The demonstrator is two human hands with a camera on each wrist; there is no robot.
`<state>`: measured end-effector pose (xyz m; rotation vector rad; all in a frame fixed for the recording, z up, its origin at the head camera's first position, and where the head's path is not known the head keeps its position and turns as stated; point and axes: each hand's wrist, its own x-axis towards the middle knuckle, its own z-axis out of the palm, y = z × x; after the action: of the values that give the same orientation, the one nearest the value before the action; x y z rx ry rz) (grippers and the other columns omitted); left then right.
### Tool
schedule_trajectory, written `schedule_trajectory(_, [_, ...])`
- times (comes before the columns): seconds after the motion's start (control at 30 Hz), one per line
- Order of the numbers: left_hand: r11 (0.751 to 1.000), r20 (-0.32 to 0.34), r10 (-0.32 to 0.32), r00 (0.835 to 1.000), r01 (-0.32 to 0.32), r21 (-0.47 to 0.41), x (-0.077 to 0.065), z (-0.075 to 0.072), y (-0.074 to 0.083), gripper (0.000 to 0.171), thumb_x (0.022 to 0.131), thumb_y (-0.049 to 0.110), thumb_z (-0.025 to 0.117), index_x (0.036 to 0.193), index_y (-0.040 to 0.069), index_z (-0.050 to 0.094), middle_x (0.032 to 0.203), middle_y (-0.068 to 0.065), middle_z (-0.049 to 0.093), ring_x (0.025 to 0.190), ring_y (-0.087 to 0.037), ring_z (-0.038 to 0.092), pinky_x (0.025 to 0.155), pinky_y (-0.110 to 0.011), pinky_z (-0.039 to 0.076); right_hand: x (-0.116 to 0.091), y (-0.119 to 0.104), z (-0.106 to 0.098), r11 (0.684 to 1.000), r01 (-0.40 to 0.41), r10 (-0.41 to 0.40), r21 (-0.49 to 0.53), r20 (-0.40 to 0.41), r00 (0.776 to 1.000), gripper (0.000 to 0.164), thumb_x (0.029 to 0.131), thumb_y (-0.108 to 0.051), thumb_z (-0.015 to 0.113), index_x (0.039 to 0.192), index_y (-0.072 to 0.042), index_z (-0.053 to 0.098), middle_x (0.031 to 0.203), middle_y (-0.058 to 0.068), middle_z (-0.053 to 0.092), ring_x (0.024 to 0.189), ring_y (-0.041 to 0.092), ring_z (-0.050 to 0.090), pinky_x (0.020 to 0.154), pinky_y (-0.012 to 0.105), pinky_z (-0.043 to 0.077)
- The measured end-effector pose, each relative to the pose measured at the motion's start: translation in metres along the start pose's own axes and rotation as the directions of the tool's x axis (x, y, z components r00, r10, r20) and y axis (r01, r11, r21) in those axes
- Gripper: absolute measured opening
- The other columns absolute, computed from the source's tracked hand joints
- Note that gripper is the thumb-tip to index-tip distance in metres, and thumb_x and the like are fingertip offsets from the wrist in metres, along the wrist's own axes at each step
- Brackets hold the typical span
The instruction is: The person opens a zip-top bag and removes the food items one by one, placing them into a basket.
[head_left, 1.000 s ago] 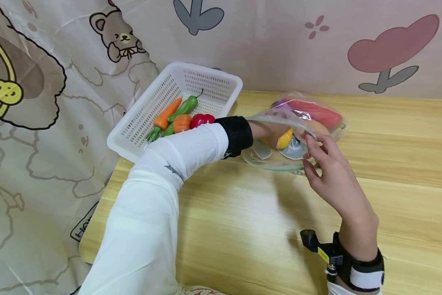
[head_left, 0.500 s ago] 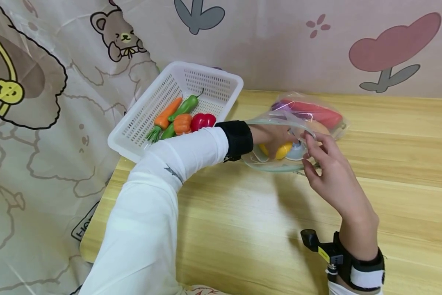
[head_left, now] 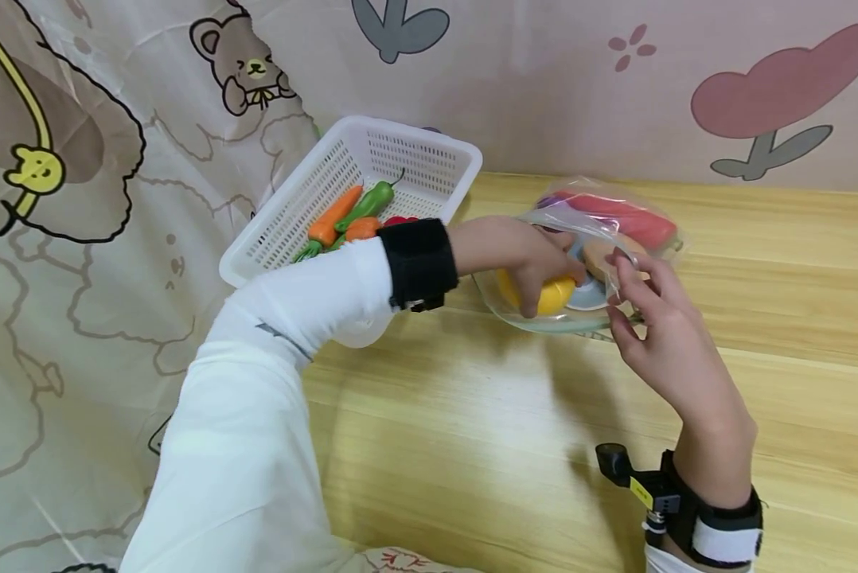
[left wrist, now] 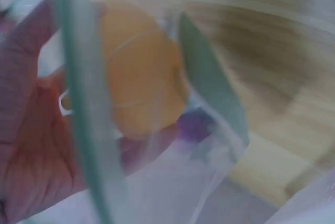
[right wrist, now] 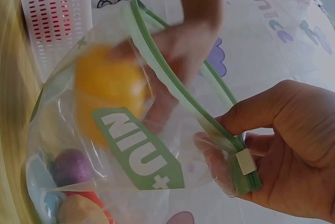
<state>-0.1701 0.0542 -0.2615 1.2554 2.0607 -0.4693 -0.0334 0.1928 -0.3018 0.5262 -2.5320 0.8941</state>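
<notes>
L hand [head_left: 525, 259] is in a clear plastic bag w/ a green zip edge [right wrist: 170, 81]. Its thumb & fingers curl round a fat, round yellow-orange thing [head_left: 558, 294], so it's gripping that. The yellow-orange thing is inside the bag, near the mouth. R hand [head_left: 661, 338] pinches the zip edge at one end, & the mouth is wide open. Also in the bag: a long red thing [head_left: 622, 219], a round tan thing [head_left: 608, 256], a flat light-blue thing [head_left: 588, 296] & a small purple ball [right wrist: 72, 166]. Bag's on a pale wood table [head_left: 458, 446]. L of it, a white plastic basket w/ holes [head_left: 293, 208] has an orange carrot w/ green top [head_left: 334, 215], a long green pepper [head_left: 375, 203], a small orange thing [head_left: 363, 229] & a shiny red thing [head_left: 399, 220], mostly hidden by L arm.
</notes>
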Motion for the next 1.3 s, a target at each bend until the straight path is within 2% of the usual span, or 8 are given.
schedule_trajectory(0.17, [0.982,-0.055,0.167,0.984,-0.171,-0.077,-0.043,0.009,-0.008,0.077,0.072,0.037,0.071,0.139,0.038,0.032,0.142,-0.004,0.026,0.118,-0.019,0.036,0.095,-0.032,0.038,-0.001,0.002,-0.001,1.000,0.004,-0.004,0.008,-0.006,1.000,0.061,0.068,0.023,0.064,0.126,0.010,0.051,0.125,0.024,0.049,0.086,-0.011,0.040,0.078,-0.005,0.030])
schedule_trajectory(0.37, [0.912,-0.180,0.287,0.941,-0.326,-0.249,-0.102,0.027,-0.021,0.073,0.070,0.025,0.070,0.136,0.033,0.041,0.139,-0.001,0.029,0.115,-0.016,0.039,0.090,-0.031,0.040,0.000,0.003,-0.001,1.000,0.008,-0.008,-0.010,0.010,1.000,0.063,0.066,0.023,0.064,0.126,0.007,0.053,0.125,0.022,0.049,0.082,0.003,0.045,0.074,-0.005,0.030])
schedule_trajectory(0.5, [0.914,-0.264,0.182,0.947,-0.262,-0.311,-0.136,0.041,-0.043,0.073,0.069,0.022,0.071,0.135,0.032,0.043,0.138,0.000,0.032,0.111,-0.017,0.042,0.089,-0.033,0.041,0.000,0.004,-0.002,1.000,0.018,-0.018,-0.005,0.013,1.000,0.064,0.066,0.024,0.065,0.126,0.005,0.054,0.124,0.022,0.050,0.082,-0.003,0.042,0.073,-0.005,0.031])
schedule_trajectory(0.63, [0.939,-0.233,-0.080,0.969,-0.005,-0.344,-0.154,0.054,-0.072,0.075,0.071,0.023,0.071,0.138,0.031,0.039,0.141,-0.004,0.028,0.112,-0.022,0.042,0.092,-0.039,0.040,-0.002,0.005,-0.004,0.999,0.031,-0.031,-0.004,0.009,0.999,0.061,0.066,0.023,0.066,0.123,0.004,0.057,0.120,0.022,0.052,0.083,-0.014,0.035,0.068,-0.003,0.033])
schedule_trajectory(0.77, [0.921,-0.144,-0.283,0.948,0.226,-0.317,-0.150,0.074,-0.101,0.076,0.074,0.022,0.068,0.142,0.028,0.036,0.146,-0.012,0.022,0.115,-0.030,0.040,0.095,-0.045,0.041,-0.002,0.005,-0.004,0.999,0.031,-0.031,-0.013,0.009,0.999,0.057,0.066,0.023,0.067,0.120,0.005,0.059,0.118,0.022,0.053,0.082,-0.014,0.034,0.064,-0.002,0.034])
schedule_trajectory(0.87, [0.917,-0.111,-0.328,0.938,0.287,-0.278,-0.136,0.094,-0.116,0.076,0.074,0.019,0.068,0.142,0.026,0.036,0.148,-0.017,0.021,0.119,-0.034,0.037,0.096,-0.048,0.042,-0.002,0.004,-0.004,1.000,0.019,-0.019,-0.021,0.016,1.000,0.057,0.066,0.022,0.067,0.120,0.005,0.059,0.119,0.022,0.053,0.082,-0.014,0.034,0.063,-0.002,0.034])
schedule_trajectory(1.1, [0.929,-0.066,-0.282,0.957,0.255,-0.270,-0.102,0.132,-0.123,0.063,0.083,0.016,0.066,0.141,0.023,0.042,0.151,-0.014,0.028,0.134,-0.034,0.034,0.106,-0.050,0.036,-0.001,0.004,-0.005,1.000,0.006,-0.005,-0.030,0.027,1.000,0.057,0.067,0.022,0.067,0.120,0.004,0.060,0.120,0.020,0.053,0.081,-0.013,0.034,0.061,-0.001,0.034])
schedule_trajectory(1.3, [0.949,-0.148,-0.243,0.959,0.204,-0.239,-0.085,0.138,-0.122,0.045,0.089,0.006,0.054,0.133,0.017,0.052,0.137,-0.011,0.050,0.123,-0.027,0.047,0.105,-0.043,0.039,-0.002,0.003,-0.004,1.000,0.014,-0.014,-0.025,0.015,1.000,0.056,0.066,0.022,0.067,0.119,0.006,0.060,0.119,0.021,0.054,0.080,-0.013,0.035,0.062,-0.002,0.034])
